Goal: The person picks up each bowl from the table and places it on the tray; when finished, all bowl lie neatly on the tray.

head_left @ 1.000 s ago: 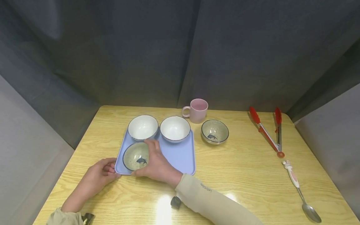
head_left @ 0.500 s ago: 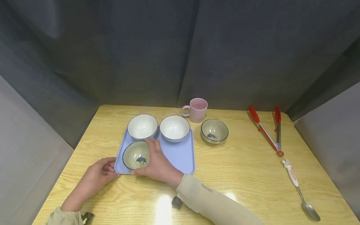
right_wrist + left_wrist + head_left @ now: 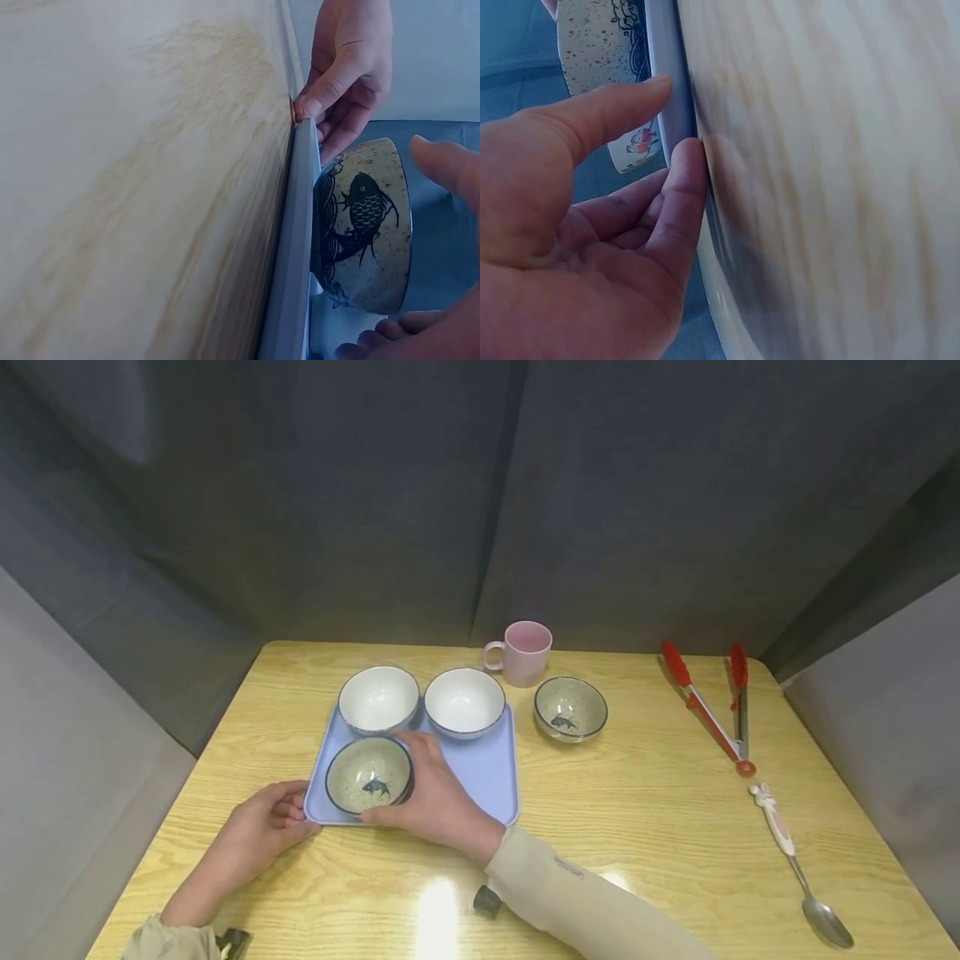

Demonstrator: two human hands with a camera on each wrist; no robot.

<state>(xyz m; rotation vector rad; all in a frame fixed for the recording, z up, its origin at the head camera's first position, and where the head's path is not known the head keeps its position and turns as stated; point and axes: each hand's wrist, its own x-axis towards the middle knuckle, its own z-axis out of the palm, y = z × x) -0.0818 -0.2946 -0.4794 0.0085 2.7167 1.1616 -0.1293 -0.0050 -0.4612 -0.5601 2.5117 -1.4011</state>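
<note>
A blue tray (image 3: 486, 777) lies on the wooden table, its near left corner held between the thumb and fingers of my left hand (image 3: 255, 831). On the tray's near left part sits a speckled green-grey bowl (image 3: 358, 772) with a dark fish drawn inside; another fish shows on its outer wall in the right wrist view. My right hand (image 3: 438, 802) is at this bowl's right side, fingers spread around it. In the right wrist view its thumb (image 3: 446, 161) stands apart from the rim. Two white bowls, one left (image 3: 378, 697) and one right (image 3: 465, 700), occupy the tray's far side.
Right of the tray is a second speckled bowl (image 3: 572, 708), with a pink mug (image 3: 527, 656) behind it. Red-tipped tongs (image 3: 712, 728) lie spread at the far right, a rabbit-handled spoon (image 3: 782, 837) nearer. A dark curtain (image 3: 480, 502) hangs behind the table.
My right hand has loosened from the speckled bowl and shifted slightly right, uncovering its right rim. The left hand stays at the tray corner.
</note>
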